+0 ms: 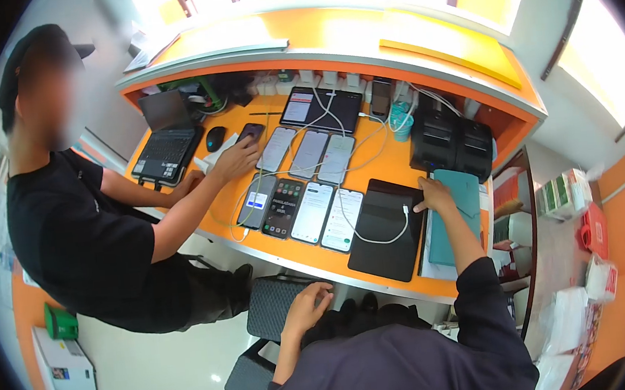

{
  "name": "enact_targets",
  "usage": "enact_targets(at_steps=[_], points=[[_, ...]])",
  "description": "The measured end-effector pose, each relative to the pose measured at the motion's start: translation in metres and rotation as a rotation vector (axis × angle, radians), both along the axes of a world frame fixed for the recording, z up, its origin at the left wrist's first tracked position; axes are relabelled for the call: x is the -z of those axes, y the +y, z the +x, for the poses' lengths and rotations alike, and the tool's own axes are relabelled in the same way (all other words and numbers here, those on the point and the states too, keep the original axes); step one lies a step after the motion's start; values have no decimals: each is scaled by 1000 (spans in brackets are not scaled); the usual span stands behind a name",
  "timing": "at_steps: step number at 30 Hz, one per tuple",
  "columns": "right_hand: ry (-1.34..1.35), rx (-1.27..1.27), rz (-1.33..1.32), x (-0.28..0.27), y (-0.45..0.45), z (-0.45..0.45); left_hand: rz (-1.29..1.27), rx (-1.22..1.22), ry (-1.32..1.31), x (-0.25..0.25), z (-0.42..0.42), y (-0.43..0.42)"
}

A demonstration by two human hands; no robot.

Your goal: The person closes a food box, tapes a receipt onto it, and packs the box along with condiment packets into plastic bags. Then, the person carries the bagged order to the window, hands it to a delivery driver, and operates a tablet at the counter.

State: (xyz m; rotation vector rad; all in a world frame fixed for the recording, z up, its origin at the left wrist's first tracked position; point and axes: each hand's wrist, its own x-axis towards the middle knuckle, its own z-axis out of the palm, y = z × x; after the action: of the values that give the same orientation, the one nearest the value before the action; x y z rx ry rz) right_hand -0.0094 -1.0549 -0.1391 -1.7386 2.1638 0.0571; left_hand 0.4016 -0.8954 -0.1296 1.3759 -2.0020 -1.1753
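My right hand (437, 194) touches the upper right edge of a dark tablet (378, 226), beside a teal notebook (446, 239). Its thumb and fingers are apart. A white cable (387, 241) lies across the tablet with its plug on the dark surface. My left hand (308, 309) hangs below the desk's front edge, over a dark stool; its fingers are loosely bent, with nothing seen in them. Left of the tablet lie several phones, among them one with a white lit screen (342, 220) and one with a dark screen (282, 207).
A co-worker (86, 237) in black stands at left, one hand (237, 159) by a dark phone (251, 132). The orange desk also carries a laptop (167, 144), a mouse (215, 138), a larger tablet (320, 109), tangled cables, a turquoise cup (400, 122) and black boxy devices (448, 142).
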Motion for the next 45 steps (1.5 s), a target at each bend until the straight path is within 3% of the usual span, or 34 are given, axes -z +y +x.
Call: enact_targets(at_steps=[4, 8, 18, 31, 33, 35, 38, 40, 42, 45], points=[[87, -6, 56, 4, -2, 1, -14, 1, 36, 3, -4, -3], [-75, 25, -258, -6, 21, 6, -27, 26, 25, 5, -3, -3], [-54, 67, -34, 5, 5, -4, 23, 155, 48, 0, -12, -14], [11, 82, -42, -7, 13, 11, 99, 204, -18, -4, -15, -2], [-138, -26, -356, -5, 42, 34, 91, 220, -43, 0, -13, -3], [-168, -240, -205, -47, 82, 70, 106, 237, -42, -1, -12, -6], [-64, -191, -230, -33, 113, 79, 100, 288, -33, 3, -13, -13], [-49, -52, -396, -18, 130, 71, 79, 328, -20, 11, -14, -20], [-60, 418, -802, 14, 143, 59, 123, 379, -36, 21, -17, -24], [-37, 661, -971, 2, 196, 76, 74, 403, -12, 24, -32, -26]])
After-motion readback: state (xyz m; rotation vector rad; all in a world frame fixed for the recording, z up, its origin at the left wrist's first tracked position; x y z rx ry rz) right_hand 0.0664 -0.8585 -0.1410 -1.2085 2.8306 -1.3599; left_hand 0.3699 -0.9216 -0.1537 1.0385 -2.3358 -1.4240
